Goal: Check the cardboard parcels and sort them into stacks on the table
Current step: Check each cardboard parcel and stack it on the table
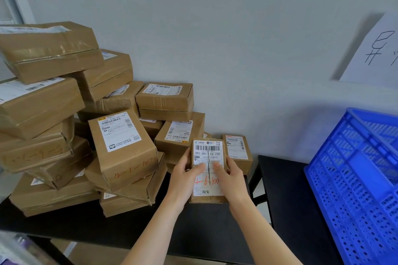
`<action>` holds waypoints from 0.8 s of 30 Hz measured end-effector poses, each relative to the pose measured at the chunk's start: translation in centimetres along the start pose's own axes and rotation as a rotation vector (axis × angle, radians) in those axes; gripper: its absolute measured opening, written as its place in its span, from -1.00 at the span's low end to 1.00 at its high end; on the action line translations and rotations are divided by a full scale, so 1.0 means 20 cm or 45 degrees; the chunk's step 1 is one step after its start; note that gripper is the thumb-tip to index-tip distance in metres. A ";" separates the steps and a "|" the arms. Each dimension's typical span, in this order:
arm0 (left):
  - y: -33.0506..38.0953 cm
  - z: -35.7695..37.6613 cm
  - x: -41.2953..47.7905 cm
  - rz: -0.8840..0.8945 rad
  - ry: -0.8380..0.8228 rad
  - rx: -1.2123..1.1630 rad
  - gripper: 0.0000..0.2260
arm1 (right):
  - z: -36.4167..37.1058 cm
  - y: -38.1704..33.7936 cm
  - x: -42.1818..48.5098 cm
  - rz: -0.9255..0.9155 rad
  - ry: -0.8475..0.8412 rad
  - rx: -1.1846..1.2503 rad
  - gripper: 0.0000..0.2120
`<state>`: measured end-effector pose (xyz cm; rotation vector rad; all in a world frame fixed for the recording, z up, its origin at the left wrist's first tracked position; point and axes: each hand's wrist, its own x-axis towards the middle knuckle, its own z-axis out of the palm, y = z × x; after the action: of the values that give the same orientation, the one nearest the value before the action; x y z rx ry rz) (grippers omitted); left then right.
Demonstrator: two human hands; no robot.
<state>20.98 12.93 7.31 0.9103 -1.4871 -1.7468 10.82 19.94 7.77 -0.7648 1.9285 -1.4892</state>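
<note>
Brown cardboard parcel with white label [208,170]: we grip it, left hand [184,175] and right hand [231,176] curled round its sides, thumbs on top.

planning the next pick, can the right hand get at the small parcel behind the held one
Probably, once freed: the right hand grips the held parcel, and the small parcel stands just beyond it, nothing between.

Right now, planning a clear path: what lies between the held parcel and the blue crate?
Head view: the right hand, a small parcel just behind, a gap, then bare black tabletop.
</note>
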 end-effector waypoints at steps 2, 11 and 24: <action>-0.01 0.00 0.00 -0.006 0.021 0.000 -0.63 | -0.01 0.00 0.01 0.008 -0.013 0.003 -0.64; -0.02 0.00 0.04 -0.053 0.121 0.096 -0.54 | -0.01 0.01 0.04 0.035 0.040 -0.247 -0.50; -0.06 -0.01 0.06 -0.078 0.121 0.109 -0.85 | 0.01 0.01 0.05 0.141 -0.112 -0.307 -0.13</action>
<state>20.55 11.96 6.03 1.0784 -1.4963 -1.6696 10.26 19.06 7.46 -0.7991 2.0711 -1.1521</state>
